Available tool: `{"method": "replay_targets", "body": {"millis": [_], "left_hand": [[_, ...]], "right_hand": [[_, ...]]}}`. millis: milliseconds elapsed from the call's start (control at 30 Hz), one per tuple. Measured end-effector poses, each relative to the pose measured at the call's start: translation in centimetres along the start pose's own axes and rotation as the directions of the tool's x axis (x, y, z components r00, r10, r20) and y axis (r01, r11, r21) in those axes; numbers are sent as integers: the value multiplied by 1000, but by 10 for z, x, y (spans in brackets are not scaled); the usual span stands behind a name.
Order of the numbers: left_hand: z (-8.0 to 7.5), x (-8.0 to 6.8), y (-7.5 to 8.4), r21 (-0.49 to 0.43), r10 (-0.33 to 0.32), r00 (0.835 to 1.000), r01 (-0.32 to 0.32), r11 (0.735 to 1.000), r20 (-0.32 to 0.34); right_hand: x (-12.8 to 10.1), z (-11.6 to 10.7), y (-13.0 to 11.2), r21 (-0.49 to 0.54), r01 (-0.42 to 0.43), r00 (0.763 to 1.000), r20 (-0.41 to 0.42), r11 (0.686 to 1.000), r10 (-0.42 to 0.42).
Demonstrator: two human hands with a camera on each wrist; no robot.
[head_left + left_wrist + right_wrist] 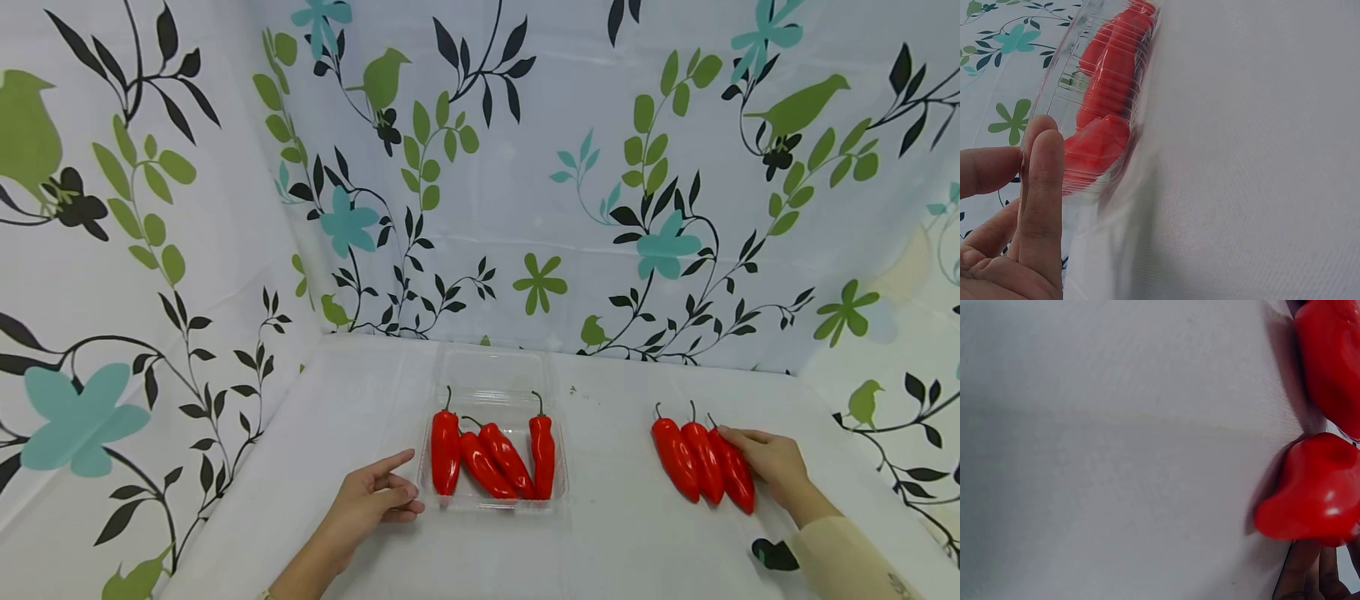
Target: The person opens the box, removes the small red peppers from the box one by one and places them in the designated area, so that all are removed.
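Red peppers are seen in two groups on the white table (pixel 615 533). Three of them (pixel 703 462) lie side by side to the right, stems pointing away from the person, and the rightmost pepper (pixel 733 472) is touched along its outer side by the fingers of the right hand (pixel 772 467). Those fingers are laid nearly straight against it; whether the thumb is curled under cannot be told, since only fingertips and red skin are shown by the right wrist view. Four more peppers (pixel 491 458) are held in a clear plastic tray (pixel 491 500) near the middle of the table, its lid folded back behind it. The tray's left front corner is met by the left hand (pixel 375 500), whose forefinger is stretched towards the rim while the other fingers are loosely bent; nothing is gripped. In the left wrist view two fingers (pixel 1044 187) are seen resting against the ribbed wall of the tray. The table is backed and flanked by a cloth (pixel 525 167) printed with leaves, flowers and birds.
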State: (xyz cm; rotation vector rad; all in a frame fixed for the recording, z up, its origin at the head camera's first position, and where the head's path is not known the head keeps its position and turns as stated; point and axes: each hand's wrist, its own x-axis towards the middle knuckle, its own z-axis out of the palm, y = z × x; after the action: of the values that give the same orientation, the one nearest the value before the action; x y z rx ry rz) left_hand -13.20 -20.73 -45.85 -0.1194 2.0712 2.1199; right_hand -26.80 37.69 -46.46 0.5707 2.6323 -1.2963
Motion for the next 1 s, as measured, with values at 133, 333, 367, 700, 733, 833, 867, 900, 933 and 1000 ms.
{"method": "replay_targets", "body": {"millis": [133,333,367,700,733,833,867,900,933,1000], "left_hand": [[0,0,0,5,7,1000,-7,1000,-2],[-1,-1,0,0,8,1000,-8,1000,4],[-1,-1,0,0,7,1000,-7,1000,5],[-1,0,-2,6,-1,1000,1,1000,-9],[-1,0,-2,6,-1,1000,1,1000,-9],[0,0,-2,5,-2,1000,2,1000,-8],[0,0,-2,4,-1,1000,1,1000,-6],[0,0,-2,3,-1,1000,1,1000,-5],[0,0,-1,1,0,1000,0,1000,-4],[0,0,-1,-2,2,1000,-2,1000,0]], "right_hand": [[-3,0,-1,12,-8,1000,-3,1000,8],[-8,-1,-5,29,-6,999,-44,1000,8],[-10,-1,-6,35,-2,998,-65,999,4],[-25,4,-34,29,139,955,-268,990,-126],[-27,5,-38,27,154,953,-269,988,-141],[-35,11,-50,7,199,946,-262,980,-190],[-38,14,-54,-4,219,942,-259,976,-212],[-42,17,-59,-14,243,937,-255,970,-238],[-45,19,-63,-30,274,929,-250,961,-272],[-53,24,-72,-54,337,910,-237,940,-339]]}}
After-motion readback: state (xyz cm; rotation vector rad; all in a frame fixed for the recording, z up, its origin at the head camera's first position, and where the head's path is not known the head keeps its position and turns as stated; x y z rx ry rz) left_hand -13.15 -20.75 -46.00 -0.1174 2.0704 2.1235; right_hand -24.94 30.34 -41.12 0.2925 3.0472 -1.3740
